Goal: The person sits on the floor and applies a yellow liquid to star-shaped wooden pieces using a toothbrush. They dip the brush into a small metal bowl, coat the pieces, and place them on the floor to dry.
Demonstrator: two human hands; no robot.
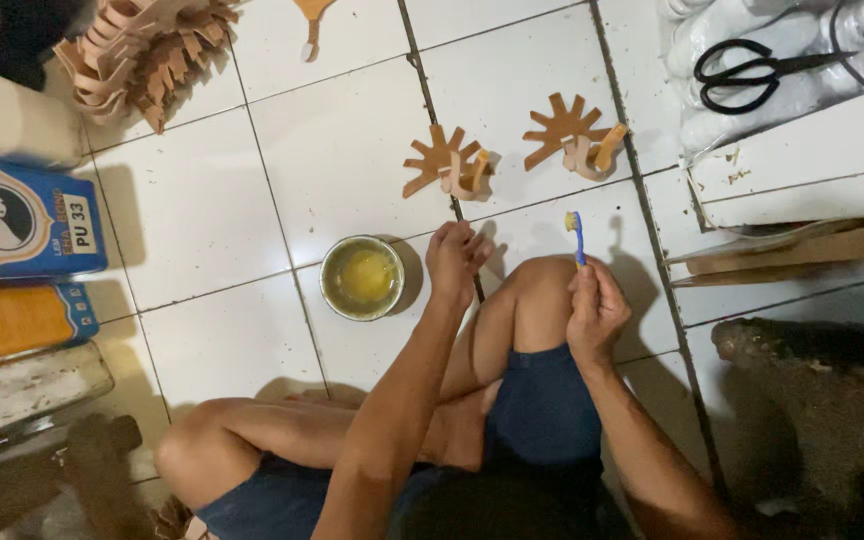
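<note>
Right hand: fingers clamped round a blue toothbrush, bristles up, above the raised knee.
Left hand: loosely curled, holding nothing, fingertips over the tile just at 3 o'clock of the bowl.
Bowl: round, metal-rimmed, holding a thick yellow paste; stands on glossy white floor tiles.
Near cutout: flat brown spiky piece, 12 o'clock of the left hand.
Far cutout: same shape, 12 o'clock of the toothbrush.
Pile of cutouts: stacked, 10 o'clock, well apart.
Blue packet: glossy, white label panel, 9 o'clock.
Orange packet: just below the blue one.
Scissors: black handles, on white wrapped bundles, 2 o'clock.
</note>
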